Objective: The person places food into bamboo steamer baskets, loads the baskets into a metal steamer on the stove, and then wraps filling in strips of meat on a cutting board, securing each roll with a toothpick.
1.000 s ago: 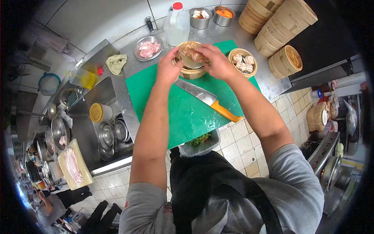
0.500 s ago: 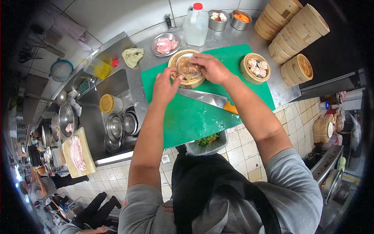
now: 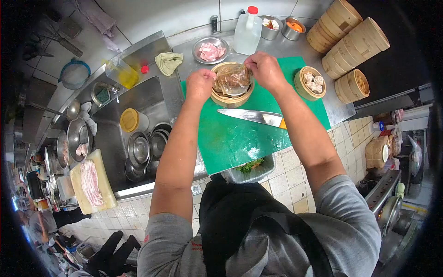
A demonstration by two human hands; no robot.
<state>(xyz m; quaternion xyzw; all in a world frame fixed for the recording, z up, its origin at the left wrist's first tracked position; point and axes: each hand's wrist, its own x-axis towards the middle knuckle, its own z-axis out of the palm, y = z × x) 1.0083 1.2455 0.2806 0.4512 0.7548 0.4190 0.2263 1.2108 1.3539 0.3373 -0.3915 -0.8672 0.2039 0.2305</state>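
A clear plastic wrap with brown food (image 3: 233, 79) is stretched between my two hands over a round bamboo steamer (image 3: 232, 102). My left hand (image 3: 201, 84) pinches its left edge, and my right hand (image 3: 265, 69) pinches its upper right corner. Part of a metal dish shows inside the steamer beneath it. Just below the steamer, a large knife (image 3: 251, 115) with an orange handle lies on the green cutting board (image 3: 240, 143); my right forearm hides the handle's end. To the right, a second steamer (image 3: 310, 83) holds several pale dumplings.
Behind the board are a plate of raw meat (image 3: 211, 50), a jug (image 3: 248, 32) and two metal tins (image 3: 293, 29). Stacked steamers (image 3: 355, 48) stand at right. Left lie a sink (image 3: 134, 99) and a board of sliced meat (image 3: 93, 182). Other people are at lower left.
The wrapped food, earlier bunched between my hands, is now spread flatter over the steamer. My hands have moved apart to its edges. The whole view has shifted.
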